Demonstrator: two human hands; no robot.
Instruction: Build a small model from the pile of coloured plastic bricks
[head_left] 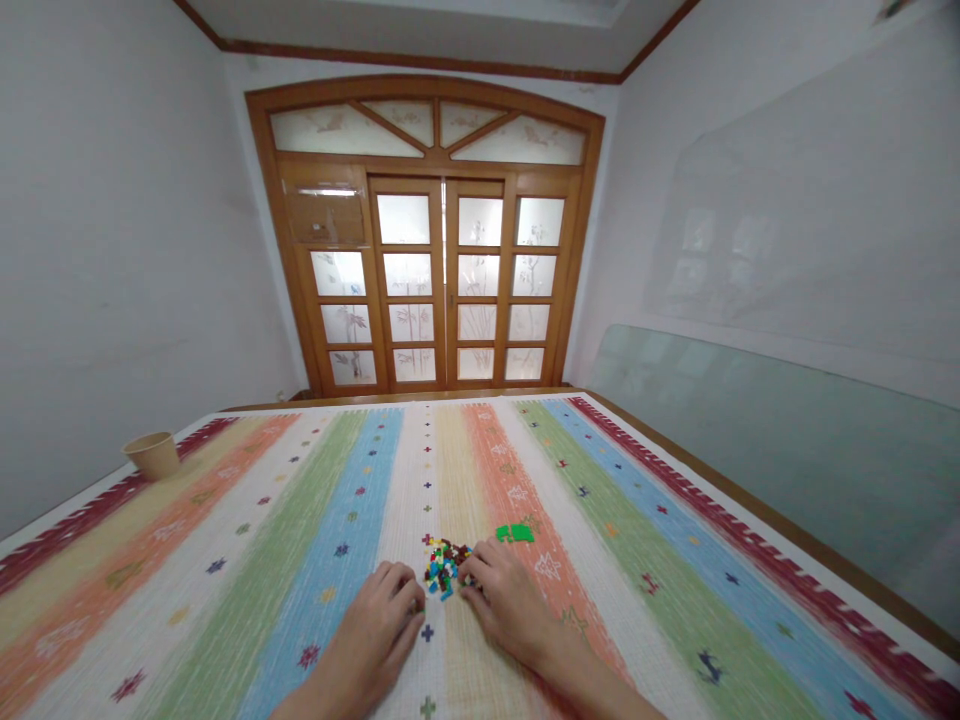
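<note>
A small heap of multicoloured toy building bricks (444,567) lies on the striped tablecloth between my two hands. My right hand (504,592) reaches over the heap's right side, fingers curled with their tips among the bricks; whether a brick is pinched there is hidden. Just left of the heap, my left hand (386,620) rests on the cloth with its fingers bent inward. Its fingertips are turned away, so I cannot make out anything in them. Beyond my right hand sits a flat bright green piece (516,533), with a smaller green bit at its left edge.
A tan paper cup (152,455) stands near the table's far left edge. The striped tablecloth (300,560) covers the table. Past the far edge are wooden doors with glass panes (442,280). A pale glass panel (750,430) leans along the right wall.
</note>
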